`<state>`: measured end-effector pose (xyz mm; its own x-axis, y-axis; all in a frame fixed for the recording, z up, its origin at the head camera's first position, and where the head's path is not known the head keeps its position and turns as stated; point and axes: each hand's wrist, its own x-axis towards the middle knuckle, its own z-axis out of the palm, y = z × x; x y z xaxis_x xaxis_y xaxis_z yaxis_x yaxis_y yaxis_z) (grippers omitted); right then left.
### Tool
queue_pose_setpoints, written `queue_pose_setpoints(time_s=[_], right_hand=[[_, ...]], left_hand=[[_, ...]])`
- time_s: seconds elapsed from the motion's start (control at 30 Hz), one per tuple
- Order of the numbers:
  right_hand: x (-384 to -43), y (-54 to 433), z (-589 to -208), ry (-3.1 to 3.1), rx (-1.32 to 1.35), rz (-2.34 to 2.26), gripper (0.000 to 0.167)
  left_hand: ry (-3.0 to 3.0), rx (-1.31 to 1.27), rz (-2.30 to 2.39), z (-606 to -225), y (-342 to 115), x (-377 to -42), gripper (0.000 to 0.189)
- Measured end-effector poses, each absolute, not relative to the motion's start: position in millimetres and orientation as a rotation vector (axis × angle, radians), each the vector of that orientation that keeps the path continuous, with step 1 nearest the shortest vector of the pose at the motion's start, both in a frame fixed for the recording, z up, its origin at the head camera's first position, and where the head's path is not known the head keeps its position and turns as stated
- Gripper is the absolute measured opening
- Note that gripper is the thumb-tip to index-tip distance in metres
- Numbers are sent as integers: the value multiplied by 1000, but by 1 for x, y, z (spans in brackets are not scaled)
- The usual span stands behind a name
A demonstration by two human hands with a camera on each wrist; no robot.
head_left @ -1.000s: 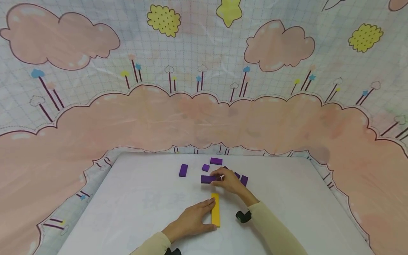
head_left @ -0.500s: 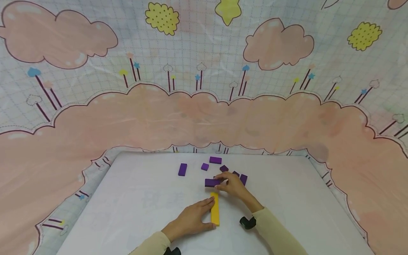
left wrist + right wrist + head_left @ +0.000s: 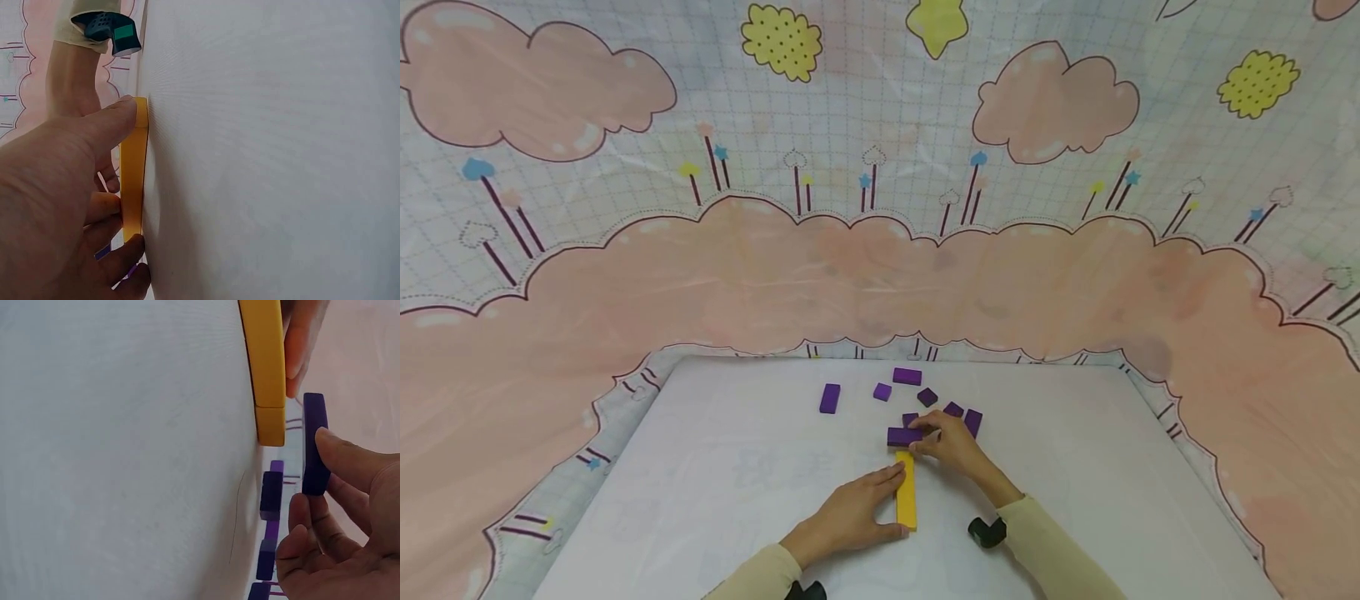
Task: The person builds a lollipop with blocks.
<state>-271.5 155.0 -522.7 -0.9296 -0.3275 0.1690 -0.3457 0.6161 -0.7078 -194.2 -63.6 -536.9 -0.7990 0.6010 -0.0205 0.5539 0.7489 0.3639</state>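
In the head view, a long yellow block (image 3: 906, 500) lies lengthwise on the white table. My left hand (image 3: 856, 515) steadies it, thumb at the near end and fingertips along its left side toward the far end. A dark purple rectangular block (image 3: 899, 437) is pinched between the thumb and fingers of my right hand (image 3: 951, 443). The right wrist view has this purple block (image 3: 315, 444) raised off the table, apart from the yellow block's far end (image 3: 270, 425). Fingers cover part of a smaller purple block (image 3: 909, 419) behind it.
Several loose purple blocks lie toward the back of the white table (image 3: 715, 450), among them one at left (image 3: 830, 398), one at the back (image 3: 907, 377) and one at right (image 3: 973, 422). A printed cloud cloth (image 3: 880, 283) hangs behind the table.
My right hand has brought the purple block nearer and slightly right, closer to the yellow block's far end. My left hand has stayed on the yellow block.
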Motion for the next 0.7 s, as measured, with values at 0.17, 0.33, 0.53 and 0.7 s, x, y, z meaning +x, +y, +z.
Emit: queue_pose_setpoints(time_s=[0.17,0.33,0.53,0.7], right_hand=[[-272,154,-525,-2834,555,1218,25],[-272,154,-526,-2846,525,1253,24],[-273,154,-529,-2886,517,1244,24],[-274,153,-530,-2925,523,1210,24]], left_hand=[[2816,943,523,-537,-64,-194,84],[2812,945,534,-537,-65,-194,84],[2797,949,547,-536,-65,-194,84],[2788,946,551,-536,-65,-195,84]])
